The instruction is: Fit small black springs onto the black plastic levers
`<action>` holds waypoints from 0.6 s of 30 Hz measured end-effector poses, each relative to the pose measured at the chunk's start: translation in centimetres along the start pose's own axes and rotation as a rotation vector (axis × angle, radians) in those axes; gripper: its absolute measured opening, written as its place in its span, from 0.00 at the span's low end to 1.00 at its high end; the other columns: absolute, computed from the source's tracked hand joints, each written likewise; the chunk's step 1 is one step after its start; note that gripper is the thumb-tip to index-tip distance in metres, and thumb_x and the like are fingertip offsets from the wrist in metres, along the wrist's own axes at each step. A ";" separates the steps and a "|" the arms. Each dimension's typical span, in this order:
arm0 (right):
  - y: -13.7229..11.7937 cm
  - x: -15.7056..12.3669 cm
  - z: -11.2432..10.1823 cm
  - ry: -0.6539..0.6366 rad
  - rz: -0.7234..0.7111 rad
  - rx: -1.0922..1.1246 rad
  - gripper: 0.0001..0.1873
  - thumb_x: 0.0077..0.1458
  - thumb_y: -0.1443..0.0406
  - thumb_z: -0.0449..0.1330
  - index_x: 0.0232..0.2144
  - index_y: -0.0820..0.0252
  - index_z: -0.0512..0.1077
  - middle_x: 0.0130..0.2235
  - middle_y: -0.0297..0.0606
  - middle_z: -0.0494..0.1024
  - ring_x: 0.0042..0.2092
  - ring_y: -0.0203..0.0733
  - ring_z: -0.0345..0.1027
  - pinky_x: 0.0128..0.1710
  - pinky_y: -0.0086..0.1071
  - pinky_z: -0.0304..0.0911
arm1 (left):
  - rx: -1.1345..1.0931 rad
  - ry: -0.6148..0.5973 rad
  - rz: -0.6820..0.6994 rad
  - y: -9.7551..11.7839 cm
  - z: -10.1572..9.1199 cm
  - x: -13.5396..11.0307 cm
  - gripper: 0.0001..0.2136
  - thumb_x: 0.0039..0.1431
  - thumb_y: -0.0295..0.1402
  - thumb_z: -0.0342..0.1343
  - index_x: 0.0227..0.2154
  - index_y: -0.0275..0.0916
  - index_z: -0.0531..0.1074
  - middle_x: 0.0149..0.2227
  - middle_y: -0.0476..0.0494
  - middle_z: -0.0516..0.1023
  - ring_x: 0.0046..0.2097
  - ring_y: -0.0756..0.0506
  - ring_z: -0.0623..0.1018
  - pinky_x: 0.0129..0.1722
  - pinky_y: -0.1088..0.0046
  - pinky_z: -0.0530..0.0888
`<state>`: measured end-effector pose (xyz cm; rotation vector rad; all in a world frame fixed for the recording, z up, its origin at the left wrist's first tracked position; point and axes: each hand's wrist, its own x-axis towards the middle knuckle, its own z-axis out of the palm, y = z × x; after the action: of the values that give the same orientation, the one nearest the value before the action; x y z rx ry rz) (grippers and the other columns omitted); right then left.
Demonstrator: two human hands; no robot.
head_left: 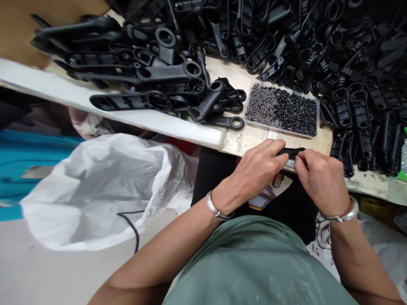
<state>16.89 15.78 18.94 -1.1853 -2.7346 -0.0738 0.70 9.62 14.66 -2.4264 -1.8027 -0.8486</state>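
Between my two hands, at the table's front edge, is a black plastic arm-shaped part (pixel 291 153). My left hand (pixel 262 160) is closed on its left end, with thumb and fingers gripping it. The fingers of my right hand (pixel 322 178) are pinched together at the part's right end; whether a small piece sits in that pinch is hidden. Just beyond my hands stands a clear plastic box (pixel 313 134), holding small metallic pieces on its left side and small black pieces on its right.
Piles of black plastic parts (pixel 165 72) cover the back and left of the table (pixel 365 182). More slotted parts (pixel 359 110) lie to the right. A big open white sack (pixel 92 190) stands on the floor at the left. Something bright green (pixel 402 175) shows at the right edge.
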 end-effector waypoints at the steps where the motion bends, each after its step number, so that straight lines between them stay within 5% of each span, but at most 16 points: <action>1: 0.3 0.3 -0.3 -0.070 0.030 0.079 0.11 0.58 0.69 0.53 0.27 0.63 0.74 0.24 0.40 0.76 0.26 0.43 0.71 0.26 0.33 0.57 | -0.004 -0.011 -0.005 0.0 0.0 0.0 0.14 0.69 0.26 0.43 0.37 0.35 0.74 0.43 0.40 0.74 0.42 0.45 0.73 0.41 0.72 0.74; 5: 2.0 1.2 -0.9 -0.350 0.272 0.617 0.10 0.57 0.65 0.55 0.27 0.60 0.73 0.21 0.34 0.74 0.23 0.37 0.69 0.25 0.28 0.63 | -0.027 -0.054 -0.014 0.0 -0.1 0.2 0.12 0.68 0.26 0.44 0.45 0.36 0.72 0.46 0.39 0.73 0.45 0.45 0.73 0.42 0.72 0.74; 8: 2.8 1.7 -0.8 -0.412 0.418 0.839 0.09 0.54 0.63 0.58 0.25 0.61 0.72 0.19 0.33 0.73 0.20 0.34 0.66 0.20 0.25 0.62 | -0.036 -0.114 0.019 0.0 -0.1 0.4 0.12 0.68 0.26 0.46 0.49 0.37 0.71 0.47 0.38 0.72 0.45 0.44 0.72 0.43 0.69 0.73; 12: 2.7 1.9 -0.6 -0.396 0.410 0.840 0.09 0.52 0.64 0.58 0.22 0.61 0.71 0.19 0.33 0.73 0.19 0.34 0.66 0.17 0.24 0.62 | -0.046 -0.151 0.038 0.0 -0.1 0.5 0.12 0.68 0.27 0.46 0.49 0.37 0.71 0.48 0.37 0.72 0.45 0.43 0.71 0.44 0.67 0.72; 18: 2.0 1.9 -0.9 -0.315 0.250 0.531 0.10 0.53 0.69 0.54 0.21 0.59 0.71 0.16 0.30 0.72 0.19 0.36 0.69 0.22 0.26 0.62 | -0.052 -0.131 0.050 -0.1 -0.2 0.4 0.12 0.69 0.27 0.44 0.47 0.37 0.70 0.48 0.37 0.72 0.44 0.43 0.70 0.43 0.68 0.71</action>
<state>17.17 18.42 20.13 -1.4380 -2.5556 0.8765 0.61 9.94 14.94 -2.6053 -1.7725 -0.7597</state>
